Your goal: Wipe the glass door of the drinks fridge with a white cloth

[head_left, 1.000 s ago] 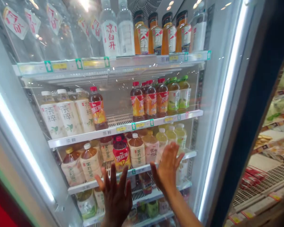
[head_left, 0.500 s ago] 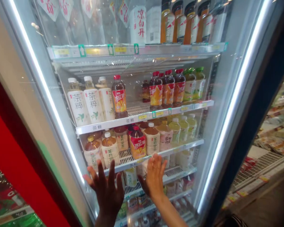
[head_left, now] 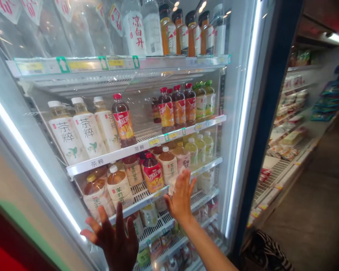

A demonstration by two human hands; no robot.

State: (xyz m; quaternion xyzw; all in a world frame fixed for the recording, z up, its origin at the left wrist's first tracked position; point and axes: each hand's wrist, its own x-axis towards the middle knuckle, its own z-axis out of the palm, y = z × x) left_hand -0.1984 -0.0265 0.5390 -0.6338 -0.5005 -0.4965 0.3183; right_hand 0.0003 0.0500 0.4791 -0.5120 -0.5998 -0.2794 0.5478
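Observation:
My left hand [head_left: 115, 237] is raised with its fingers spread, holding nothing, in front of the lower left bottles. My right hand [head_left: 181, 197] is up with its fingers extended and holds nothing; it overlaps the edge of the lower shelf. Whether either hand touches anything cannot be told. Between and above them stands a red-labelled bottle [head_left: 153, 176], beside cream-labelled bottles [head_left: 120, 188]. On the shelf above are white-labelled bottles [head_left: 63, 131], a single red-capped bottle [head_left: 123, 122] and more red-capped bottles [head_left: 166, 111] further right.
Clear bottles [head_left: 134, 30] and amber bottles [head_left: 168, 34] fill the top shelf. A bright light strip [head_left: 244, 113] runs down the cooler's right side. Past the dark frame [head_left: 267, 105] is an open display shelf [head_left: 282, 169]. Something striped and dark [head_left: 267, 250] lies low at right.
The view has swung to the right, so the cooler sits further left and more of the right-hand display shows. My left hand appears lower and further left. Both hands stay open.

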